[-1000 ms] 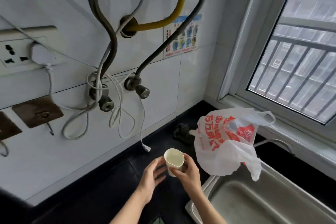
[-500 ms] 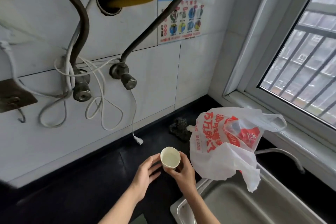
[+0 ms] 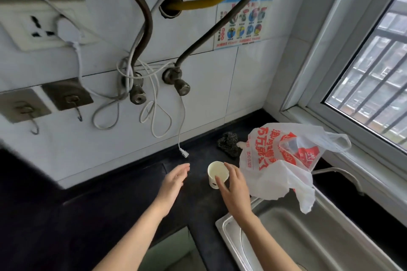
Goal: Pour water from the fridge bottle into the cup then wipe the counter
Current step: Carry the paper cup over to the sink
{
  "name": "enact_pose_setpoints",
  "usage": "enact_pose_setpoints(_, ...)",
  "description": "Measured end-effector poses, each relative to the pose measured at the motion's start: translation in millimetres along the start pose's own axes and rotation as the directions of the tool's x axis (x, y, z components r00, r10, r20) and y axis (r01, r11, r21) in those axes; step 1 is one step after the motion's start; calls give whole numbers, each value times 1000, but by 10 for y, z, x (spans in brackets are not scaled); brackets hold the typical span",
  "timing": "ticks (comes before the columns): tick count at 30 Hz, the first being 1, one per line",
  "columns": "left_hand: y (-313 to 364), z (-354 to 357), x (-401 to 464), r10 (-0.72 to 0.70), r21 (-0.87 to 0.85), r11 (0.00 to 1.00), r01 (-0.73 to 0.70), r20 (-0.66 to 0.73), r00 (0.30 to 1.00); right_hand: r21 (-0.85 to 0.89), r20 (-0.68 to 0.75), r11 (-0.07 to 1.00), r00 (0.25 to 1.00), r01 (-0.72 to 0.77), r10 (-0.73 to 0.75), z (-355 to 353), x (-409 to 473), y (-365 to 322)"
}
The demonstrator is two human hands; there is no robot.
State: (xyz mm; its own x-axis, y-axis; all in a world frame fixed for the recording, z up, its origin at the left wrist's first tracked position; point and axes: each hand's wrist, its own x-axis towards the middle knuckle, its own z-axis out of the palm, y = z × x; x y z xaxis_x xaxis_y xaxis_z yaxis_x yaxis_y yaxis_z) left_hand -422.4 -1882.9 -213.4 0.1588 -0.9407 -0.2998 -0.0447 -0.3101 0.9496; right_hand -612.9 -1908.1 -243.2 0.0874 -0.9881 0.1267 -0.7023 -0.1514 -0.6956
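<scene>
I'm holding my left hand [image 3: 175, 179] out flat, fingers relaxed. My right hand [image 3: 234, 185] is reaching forward, fingers loosely extended.

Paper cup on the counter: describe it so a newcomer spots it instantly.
Start at the steel sink; on the black counter by its far left corner stands a small white paper cup, upright. The right hand touches it. It is the only open-topped cylinder, left of the red-printed white plastic bag.
</scene>
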Motion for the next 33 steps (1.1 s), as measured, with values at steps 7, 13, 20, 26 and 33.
enact_pose_setpoints(7, -159, -731, -808, 340, 515, 828, -224, -142, 930, -125, 43, 940, 948, 318, -315, 178, -443, -572)
enact_pose_setpoints(13, -579, -1395, -1671, 459, 788, 605, -112, -230, 858, -153, 123, 863, 875, 482, -467, 462, -914, -1017)
enact_pose_setpoints(20, -1175, -1864, -2966, 387, 784, 603, 145, -447, 806, -102, 326, 796, 776, 596, -539, 905, -1742, -1426)
enact_pose_setpoints(26, -1619, -2165, -4150, 267, 663, 633, 399, -671, 692, 11, 478, 691, 603, 723, -639, 1275, -2581, -1866)
enact_pose_setpoints(33, -2011, -2609, -5218, 141, 435, 647, 626, -876, 462, 185, 589, 566, 370, 804, -719, 1808, -3437, -2534)
